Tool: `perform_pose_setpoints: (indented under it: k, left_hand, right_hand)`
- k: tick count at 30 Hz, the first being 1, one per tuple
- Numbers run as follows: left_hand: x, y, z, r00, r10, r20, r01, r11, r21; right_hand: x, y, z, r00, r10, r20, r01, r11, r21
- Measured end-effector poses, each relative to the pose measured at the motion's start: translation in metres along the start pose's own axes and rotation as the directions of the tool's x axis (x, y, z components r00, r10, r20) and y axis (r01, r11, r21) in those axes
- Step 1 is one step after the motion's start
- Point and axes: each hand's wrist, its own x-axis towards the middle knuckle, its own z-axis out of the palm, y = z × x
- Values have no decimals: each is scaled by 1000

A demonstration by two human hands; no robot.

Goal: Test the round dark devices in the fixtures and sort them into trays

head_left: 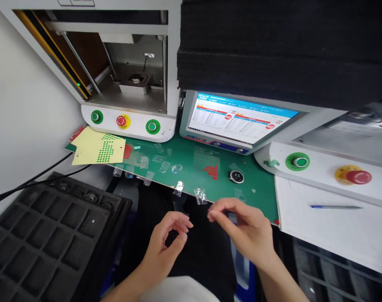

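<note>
Both my hands hover in front of the green mat (pixel 257 188), just below its front edge. My left hand (pixel 166 243) has its fingers loosely curled, with a gap between thumb and forefinger and nothing visible in it. My right hand (pixel 244 228) pinches its fingertips together, pointing left; whether they hold anything is unclear. Two crumpled clear film pieces (pixel 178 187) (pixel 200 196) stick up from the mat's edge just above the hands. A small round black part (pixel 236 176) lies on the mat beyond my right hand.
A test machine (pixel 128 84) with green and red buttons stands at the back left, a monitor (pixel 238 121) beside it. A yellow sticker sheet (pixel 99 147), red dot stickers (pixel 212 171), a black foam tray (pixel 36 243), a second machine (pixel 329 167) and a pen (pixel 336 206) surround the mat.
</note>
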Motion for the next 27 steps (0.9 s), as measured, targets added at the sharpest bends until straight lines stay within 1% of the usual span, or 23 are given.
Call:
perform_pose_setpoints:
  k: [2, 4, 7, 10, 11, 12, 14, 15, 16, 17, 19, 21, 27]
  left_hand:
    - [-6, 7, 4, 986, 165, 21, -166, 986, 34]
    - [-11, 15, 8, 957, 287, 48, -290, 955, 58]
    - [-13, 23, 12, 927, 370, 59, -374, 923, 89]
    - [-14, 26, 14, 914, 400, 70, -405, 908, 104]
    - [-14, 26, 15, 910, 409, 66, -414, 904, 108]
    - [-14, 25, 15, 906, 419, 58, -423, 899, 111]
    - [-15, 24, 16, 899, 435, 47, -438, 891, 120]
    - [-15, 24, 16, 896, 442, 45, -444, 887, 125]
    - [-16, 24, 17, 892, 449, 47, -451, 883, 133]
    - [-16, 24, 17, 888, 458, 52, -460, 876, 142]
    - [-16, 25, 18, 877, 476, 56, -479, 863, 160]
    - [-16, 28, 18, 870, 490, 53, -491, 854, 169]
    - [-15, 31, 17, 873, 487, 21, -485, 863, 143]
  right_hand:
    - [-14, -10, 9, 998, -57, -20, 58, 997, 45]
    - [-25, -16, 16, 993, -107, -50, 109, 993, 45]
    - [-35, -23, 23, 986, -144, -87, 148, 989, 29]
    - [-40, -26, 26, 985, -138, -108, 143, 989, 38]
    - [-42, -27, 28, 983, -128, -133, 134, 990, 37]
    - [-44, -27, 29, 977, -108, -182, 116, 993, 32]
    - [-48, -28, 31, 947, -62, -314, 69, 998, 9]
    - [-50, -28, 32, 931, -56, -362, 55, 998, -14]
    - [-52, -29, 33, 921, -69, -383, 56, 997, -45]
    - [-53, -29, 33, 920, -99, -379, 73, 994, -81]
    - [-53, -31, 31, 932, -177, -316, 143, 981, -128]
    - [-51, -33, 29, 937, -218, -272, 192, 974, -119]
    - [-47, -34, 28, 944, -229, -236, 220, 974, -61]
